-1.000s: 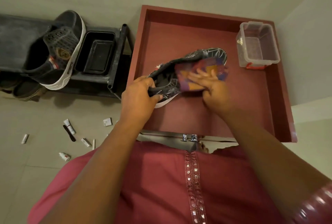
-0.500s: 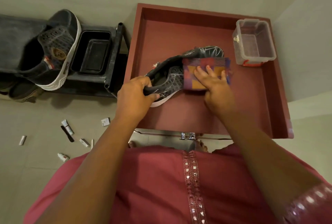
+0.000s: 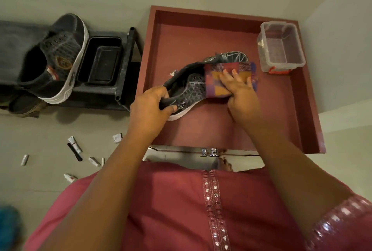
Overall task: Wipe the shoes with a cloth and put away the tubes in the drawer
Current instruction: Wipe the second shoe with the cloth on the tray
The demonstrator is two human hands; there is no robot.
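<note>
A dark grey shoe (image 3: 193, 87) with a white sole hangs over the open red drawer (image 3: 310, 114). My left hand (image 3: 151, 108) grips its heel collar. My right hand (image 3: 241, 94) presses a folded checkered cloth (image 3: 215, 81) of red, orange and purple against the shoe's side, fingers flat on top. The cloth covers the shoe's front half. A second dark shoe (image 3: 58, 59) lies on its side on the black rack at the left. Several small tubes (image 3: 74, 144) are scattered on the floor at the lower left.
A clear plastic box (image 3: 281, 49) with a red latch stands in the drawer's back right corner. A black tray (image 3: 100, 61) sits on the black shoe rack (image 3: 124, 65) left of the drawer. More footwear (image 3: 22, 106) lies under the rack. Walls close in behind and to the right.
My right hand has slid the cloth along the shoe toward its toe and back a little. My left hand keeps its grip on the heel.
</note>
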